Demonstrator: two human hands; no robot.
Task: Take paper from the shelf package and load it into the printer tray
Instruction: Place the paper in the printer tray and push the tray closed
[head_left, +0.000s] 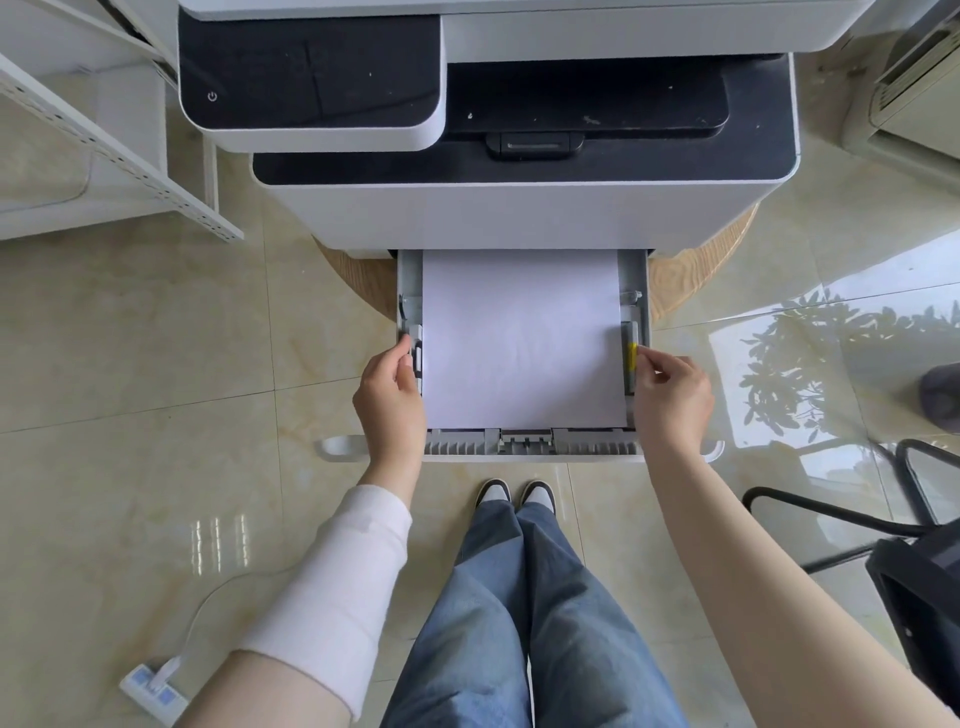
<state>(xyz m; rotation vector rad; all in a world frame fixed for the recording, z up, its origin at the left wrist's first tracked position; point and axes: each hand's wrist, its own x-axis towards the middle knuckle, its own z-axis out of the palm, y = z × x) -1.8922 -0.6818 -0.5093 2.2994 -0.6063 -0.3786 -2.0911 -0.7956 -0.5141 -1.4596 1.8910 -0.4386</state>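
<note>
The smooth white paper stack lies flat in the pulled-out grey plastic printer tray, its edges straight between the side guides. The left hand grips the grey left guide with curled fingers. The right hand pinches the yellow tab on the right guide. The boxy white and black printer stands on a round wooden board over glossy beige floor tiles.
</note>
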